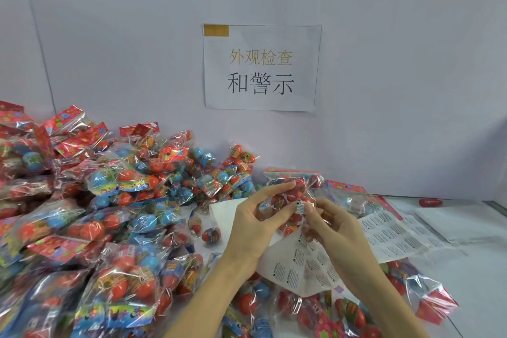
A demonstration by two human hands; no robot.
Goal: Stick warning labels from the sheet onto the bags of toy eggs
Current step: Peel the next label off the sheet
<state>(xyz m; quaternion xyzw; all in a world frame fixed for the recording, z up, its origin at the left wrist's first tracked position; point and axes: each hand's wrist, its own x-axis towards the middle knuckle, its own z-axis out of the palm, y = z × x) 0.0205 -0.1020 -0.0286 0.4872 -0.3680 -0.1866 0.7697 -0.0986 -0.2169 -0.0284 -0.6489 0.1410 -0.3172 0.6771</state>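
My left hand [255, 217] holds up a clear bag of red toy eggs [292, 189] with a red header, fingers curled around its left side. My right hand [333, 223] presses a small white warning label [300, 207] onto the front of that bag with the thumb. The same right hand also grips a label sheet [295, 269], which hangs below both hands and shows several printed warning labels.
A big heap of bagged toy eggs [96, 214] fills the table's left side and front. More bags [348, 195] and another label sheet [392, 233] lie on the right. A loose red egg [430, 202] sits by the wall. A paper sign [262, 67] hangs on the wall.
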